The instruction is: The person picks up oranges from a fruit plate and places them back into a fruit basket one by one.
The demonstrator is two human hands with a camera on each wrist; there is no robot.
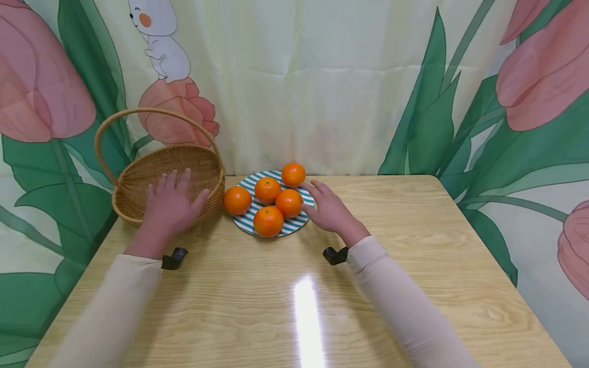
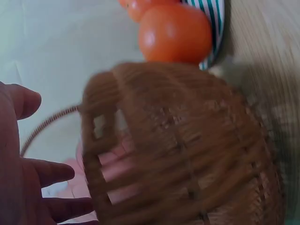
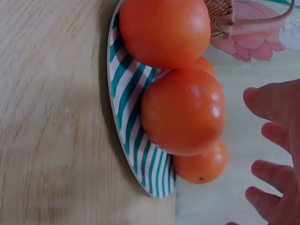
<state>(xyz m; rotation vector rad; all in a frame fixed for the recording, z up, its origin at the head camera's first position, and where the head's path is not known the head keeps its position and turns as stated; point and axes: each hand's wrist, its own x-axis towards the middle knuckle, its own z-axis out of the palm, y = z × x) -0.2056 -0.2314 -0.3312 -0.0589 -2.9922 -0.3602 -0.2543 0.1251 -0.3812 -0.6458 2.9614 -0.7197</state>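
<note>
A brown wicker basket [image 1: 138,176] with a tall arched handle [image 1: 158,110] stands at the back left of the table, tipped so its inside faces the person. Over its front rim the left hand [image 1: 171,207] spreads its fingers and holds nothing; the left wrist view shows fingertips right at the woven rim [image 2: 91,164]. Several oranges [image 1: 268,221] lie on a round plate [image 1: 246,223] with green and white stripes. Beside the plate's right edge, the right hand [image 1: 329,207] reaches with fingers extended toward the nearest orange [image 3: 183,111], its fingertips overlapping the plate in the head view.
The light wooden table [image 1: 239,306] ends at a curtain [image 1: 340,102] printed with tulips and a white animal. One orange [image 1: 237,200] sits at the plate's left edge, close to the basket. Black wrist mounts [image 1: 335,255] stick out by both sleeves.
</note>
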